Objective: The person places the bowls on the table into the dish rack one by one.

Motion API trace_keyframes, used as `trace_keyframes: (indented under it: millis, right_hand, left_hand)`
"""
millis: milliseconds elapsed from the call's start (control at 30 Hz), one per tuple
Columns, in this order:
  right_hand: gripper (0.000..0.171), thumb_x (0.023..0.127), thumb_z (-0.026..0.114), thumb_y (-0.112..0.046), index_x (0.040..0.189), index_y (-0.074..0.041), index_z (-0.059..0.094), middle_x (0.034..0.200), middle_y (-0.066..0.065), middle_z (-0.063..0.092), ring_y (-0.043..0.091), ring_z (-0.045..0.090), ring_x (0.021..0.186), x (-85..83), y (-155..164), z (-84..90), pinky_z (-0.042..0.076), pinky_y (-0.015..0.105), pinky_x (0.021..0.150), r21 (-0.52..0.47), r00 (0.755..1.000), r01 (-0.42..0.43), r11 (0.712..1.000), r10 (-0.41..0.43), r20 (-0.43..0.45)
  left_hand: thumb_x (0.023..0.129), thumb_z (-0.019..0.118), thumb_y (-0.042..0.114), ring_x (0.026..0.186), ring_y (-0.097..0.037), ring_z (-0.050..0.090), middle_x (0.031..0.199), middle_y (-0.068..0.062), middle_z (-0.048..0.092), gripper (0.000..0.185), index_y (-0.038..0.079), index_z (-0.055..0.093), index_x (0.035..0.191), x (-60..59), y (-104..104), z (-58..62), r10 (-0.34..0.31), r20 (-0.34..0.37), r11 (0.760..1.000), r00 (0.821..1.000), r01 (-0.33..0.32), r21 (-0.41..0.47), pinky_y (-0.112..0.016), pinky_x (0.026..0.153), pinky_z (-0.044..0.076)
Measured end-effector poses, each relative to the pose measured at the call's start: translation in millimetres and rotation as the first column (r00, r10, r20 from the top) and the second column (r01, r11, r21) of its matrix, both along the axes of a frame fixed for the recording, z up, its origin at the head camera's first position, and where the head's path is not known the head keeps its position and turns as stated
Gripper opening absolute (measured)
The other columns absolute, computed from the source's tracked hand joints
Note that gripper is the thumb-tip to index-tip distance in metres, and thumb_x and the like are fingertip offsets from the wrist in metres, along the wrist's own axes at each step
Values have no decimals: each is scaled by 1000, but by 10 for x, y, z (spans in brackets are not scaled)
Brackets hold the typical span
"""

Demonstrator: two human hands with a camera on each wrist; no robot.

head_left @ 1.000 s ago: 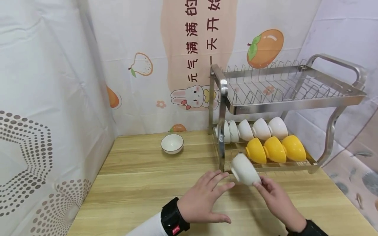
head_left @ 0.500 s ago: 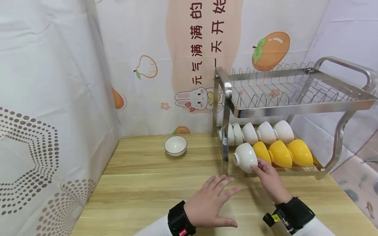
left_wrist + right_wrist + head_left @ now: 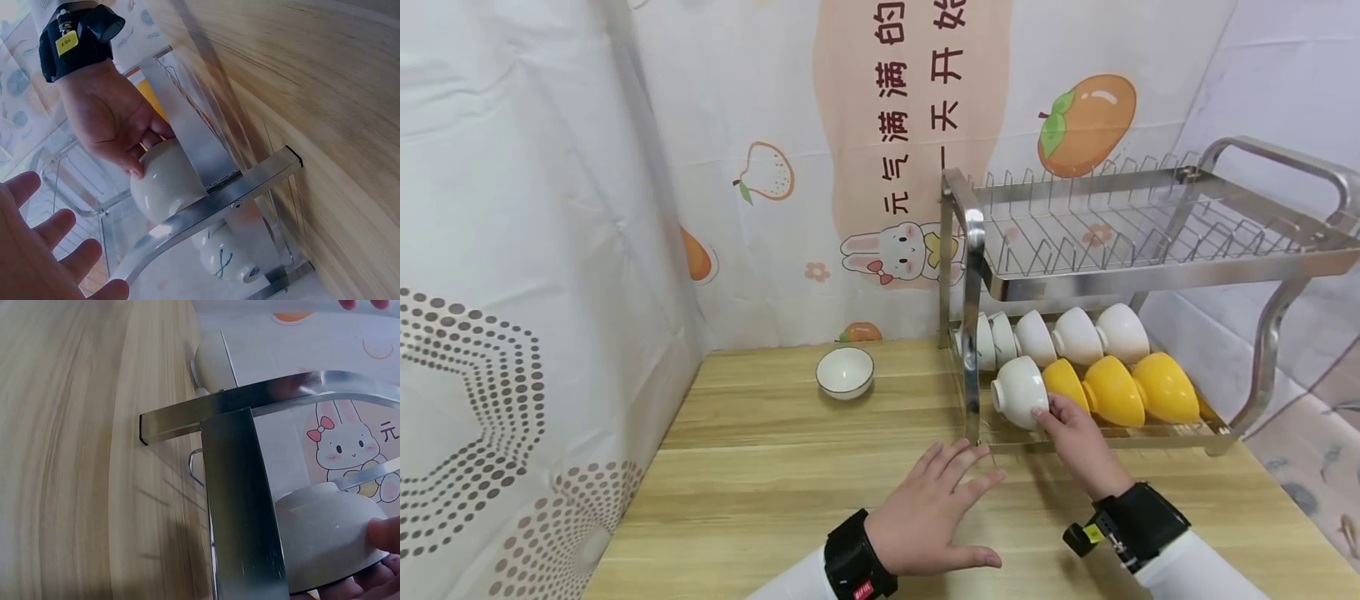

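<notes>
My right hand pinches the rim of a white bowl, tilted on its side at the left end of the rack's lower front row, just left of the yellow bowls. In the right wrist view the white bowl has a dark rim, with thumb and fingers on either side of it. My left hand hovers over the table in front of the rack with its fingers spread, touching nothing. The left wrist view shows the held bowl behind the rack's metal frame.
A two-tier metal dish rack stands at the right; its left upright is close to the held bowl. Several white bowls line the lower back row. Another white bowl sits upright on the wooden table near the back curtain.
My right hand has carried the white bowl from in front of the rack into the lower front row, beside the yellow bowls. The left hand stays spread, nearly in place.
</notes>
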State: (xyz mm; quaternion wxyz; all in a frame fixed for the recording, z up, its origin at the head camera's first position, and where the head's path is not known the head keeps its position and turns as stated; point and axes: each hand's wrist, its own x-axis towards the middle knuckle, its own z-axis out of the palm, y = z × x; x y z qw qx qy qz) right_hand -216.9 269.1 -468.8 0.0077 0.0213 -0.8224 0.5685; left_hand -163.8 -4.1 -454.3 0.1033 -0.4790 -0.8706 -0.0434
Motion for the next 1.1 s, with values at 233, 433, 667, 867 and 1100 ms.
trace_keyframes:
  millis: [233, 433, 667, 867, 1100]
  right_hand:
    - [48, 108, 42, -27, 140, 8, 40, 136, 25, 50, 18, 49, 106, -8, 26, 1, 46, 26, 85, -98, 1000, 3, 995, -1, 25]
    - [48, 108, 42, -25, 141, 9, 39, 136, 25, 49, 9, 51, 103, -20, 43, -30, 48, 31, 89, -172, 999, -16, 985, 21, 26]
    - [49, 108, 42, -26, 140, 10, 39, 133, 24, 51, 12, 51, 102, -55, 43, -79, 48, 32, 90, -159, 999, -29, 987, 33, 24]
    - [46, 108, 43, -23, 140, 10, 41, 134, 25, 50, 15, 50, 104, -59, 19, -43, 47, 30, 89, -136, 999, -12, 991, 17, 32]
    - [47, 108, 43, -23, 142, 10, 41, 140, 27, 49, 27, 48, 121, -87, -27, -47, 46, 25, 92, -41, 999, 30, 999, -29, 24]
  left_hand:
    - [90, 39, 77, 150, -27, 16, 164, -1, 13, 87, 28, 20, 159, 0, 39, 17, -9, 13, 1000, 1000, 9, 6, -47, 120, 18]
    - [90, 39, 76, 150, -26, 14, 165, 0, 10, 86, 28, 18, 159, -10, 61, 2, -15, 35, 1000, 999, 15, 13, -47, 120, 17]
    - [91, 36, 77, 151, -27, 14, 165, 0, 9, 85, 28, 20, 159, -21, 85, -4, -17, 46, 1000, 999, 17, 9, -47, 120, 15]
    - [91, 38, 76, 151, -24, 12, 165, 1, 8, 85, 29, 16, 159, -35, 83, -10, -14, 62, 1000, 998, 13, 15, -46, 120, 16]
    - [92, 39, 75, 151, -23, 11, 165, 0, 8, 86, 30, 12, 160, -48, 83, -48, -23, 62, 1000, 998, 22, 22, -46, 120, 17]
